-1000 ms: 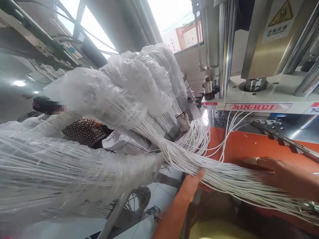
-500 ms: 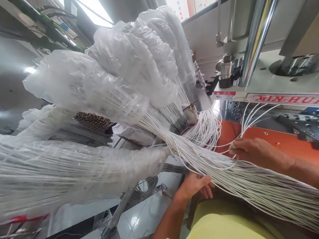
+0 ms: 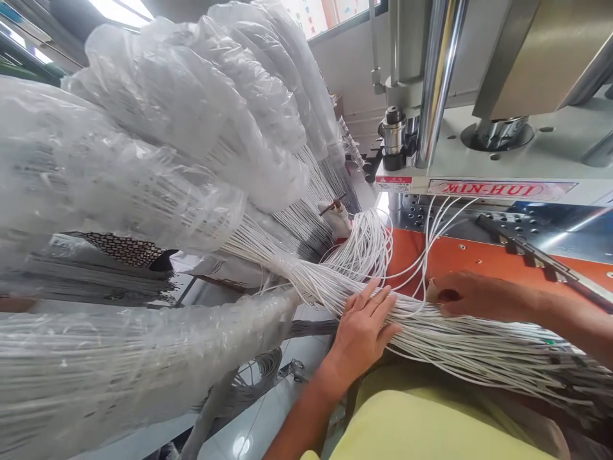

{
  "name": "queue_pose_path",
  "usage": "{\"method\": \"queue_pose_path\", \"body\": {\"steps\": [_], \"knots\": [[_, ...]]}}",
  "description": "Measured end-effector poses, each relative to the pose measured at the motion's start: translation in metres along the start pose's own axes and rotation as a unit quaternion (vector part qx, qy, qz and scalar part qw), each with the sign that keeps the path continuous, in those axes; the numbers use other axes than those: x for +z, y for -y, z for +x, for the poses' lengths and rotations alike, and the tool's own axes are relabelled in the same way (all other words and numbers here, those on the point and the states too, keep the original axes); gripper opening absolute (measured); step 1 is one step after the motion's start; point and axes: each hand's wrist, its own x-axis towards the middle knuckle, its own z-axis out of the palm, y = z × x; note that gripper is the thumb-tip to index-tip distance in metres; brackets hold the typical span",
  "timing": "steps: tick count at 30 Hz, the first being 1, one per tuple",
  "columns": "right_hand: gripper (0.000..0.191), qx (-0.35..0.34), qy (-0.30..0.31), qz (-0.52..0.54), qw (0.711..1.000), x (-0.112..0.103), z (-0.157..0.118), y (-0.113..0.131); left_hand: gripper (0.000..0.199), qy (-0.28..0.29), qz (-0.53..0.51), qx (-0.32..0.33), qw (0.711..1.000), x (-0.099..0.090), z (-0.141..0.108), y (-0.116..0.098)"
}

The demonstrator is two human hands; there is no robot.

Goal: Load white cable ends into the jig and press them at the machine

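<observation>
A thick bundle of white cables runs from the plastic-wrapped bunches down to the lower right, above my lap. My left hand lies over the bundle with its fingers stretched out and touching the cables. At the bundle's upper edge, my right hand has its fingers curled at a few loose white cables. A beige cover shows on one of its fingertips. These loose cables curve up toward the front of the machine. Beyond the bundle sits a looped heap of white cable.
A press machine labelled MIN-HUI stands at the right above an orange work surface. A black bar lies across its bed. Large plastic-wrapped cable bunches fill the left. A T-handled clamp stands behind the bundle.
My left hand has moved from under the bundle's edge to flat on top of it. My right hand has lowered onto the bundle. The view has turned rightward.
</observation>
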Motion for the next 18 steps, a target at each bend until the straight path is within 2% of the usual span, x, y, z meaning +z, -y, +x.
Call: {"method": "queue_pose_path", "body": {"steps": [4, 7, 9, 12, 14, 18], "knots": [[0.015, -0.001, -0.004, 0.063, 0.998, -0.012, -0.007, -0.004, 0.024, -0.048, 0.03, -0.032, 0.998, 0.009, 0.02, 0.021], [0.028, -0.008, -0.012, 0.031, 0.999, -0.003, -0.008, -0.003, 0.023, -0.046, 0.035, -0.057, 0.997, 0.008, 0.034, 0.032], [0.033, -0.02, -0.043, -0.003, 0.999, 0.008, -0.002, -0.001, 0.023, -0.033, 0.03, -0.078, 0.996, 0.007, 0.043, 0.034], [0.022, -0.036, -0.052, -0.014, 0.998, 0.016, 0.01, -0.002, 0.022, -0.023, 0.013, -0.119, 0.993, 0.008, 0.055, 0.035], [0.012, -0.056, -0.035, 0.027, 0.997, 0.015, 0.017, -0.006, 0.023, -0.027, -0.004, -0.146, 0.989, 0.008, 0.059, 0.033], [0.03, -0.074, -0.011, 0.157, 0.985, 0.01, 0.023, -0.017, 0.028, -0.049, -0.033, -0.176, 0.983, 0.007, 0.064, 0.028]]}}
